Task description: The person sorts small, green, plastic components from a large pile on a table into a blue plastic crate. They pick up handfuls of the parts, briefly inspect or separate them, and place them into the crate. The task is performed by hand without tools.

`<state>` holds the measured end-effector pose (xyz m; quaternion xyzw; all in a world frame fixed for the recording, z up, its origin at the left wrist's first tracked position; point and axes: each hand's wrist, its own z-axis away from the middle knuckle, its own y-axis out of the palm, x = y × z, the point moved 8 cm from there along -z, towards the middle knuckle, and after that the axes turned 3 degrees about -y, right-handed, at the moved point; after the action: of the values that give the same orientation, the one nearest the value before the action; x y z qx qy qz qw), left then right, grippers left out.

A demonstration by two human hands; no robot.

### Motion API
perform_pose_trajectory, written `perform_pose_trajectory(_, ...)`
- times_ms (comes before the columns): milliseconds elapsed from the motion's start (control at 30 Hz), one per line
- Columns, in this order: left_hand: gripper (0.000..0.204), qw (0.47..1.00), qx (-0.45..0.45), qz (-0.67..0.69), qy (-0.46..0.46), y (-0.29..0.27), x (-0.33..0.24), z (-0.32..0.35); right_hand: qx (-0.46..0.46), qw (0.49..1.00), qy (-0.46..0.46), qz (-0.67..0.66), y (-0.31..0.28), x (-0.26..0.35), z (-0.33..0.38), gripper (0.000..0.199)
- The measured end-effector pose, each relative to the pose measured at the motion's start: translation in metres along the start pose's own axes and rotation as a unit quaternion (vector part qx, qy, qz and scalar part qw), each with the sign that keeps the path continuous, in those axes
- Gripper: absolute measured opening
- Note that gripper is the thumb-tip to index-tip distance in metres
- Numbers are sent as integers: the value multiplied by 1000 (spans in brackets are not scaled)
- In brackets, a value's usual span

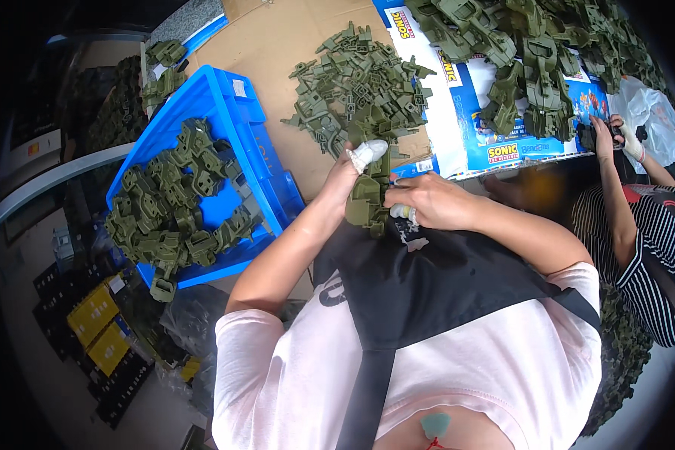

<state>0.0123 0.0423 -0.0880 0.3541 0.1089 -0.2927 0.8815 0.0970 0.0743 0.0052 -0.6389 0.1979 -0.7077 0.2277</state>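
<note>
Close to my apron, a long olive-green plastic part is tilted between my hands. My left hand is closed around its upper end, with a white cover on one finger. From the other side, my right hand is closed against the part, and a pale wrap shows on a finger. A small bluish bit shows at its fingertips, but what it grips is hidden. Just beyond my hands lies a heap of small green plastic pieces on brown cardboard.
A blue crate of larger green parts stands at the left. More green parts are piled on printed cardboard at the far right. A co-worker in a striped top works at right, hands beside a clear plastic bag.
</note>
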Motion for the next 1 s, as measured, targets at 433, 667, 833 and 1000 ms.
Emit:
perform_pose_trajectory(433,35,993,-10,81,84,-47,-36,34,-88,908,131,-388,-21,-60,-40,30)
perform_pose_trajectory(667,43,930,-113,9,350,-80,-95,81,-70,953,208,210,57,-93,-113,85)
perform_pose_trajectory(833,50,939,-78,11,336,-82,-93,73,-186,938,183,-228,-4,-84,-75,76)
perform_pose_trajectory(1000,68,926,-61,-70,366,-38,-86,49,-235,952,35,-194,-25,-20,-39,79)
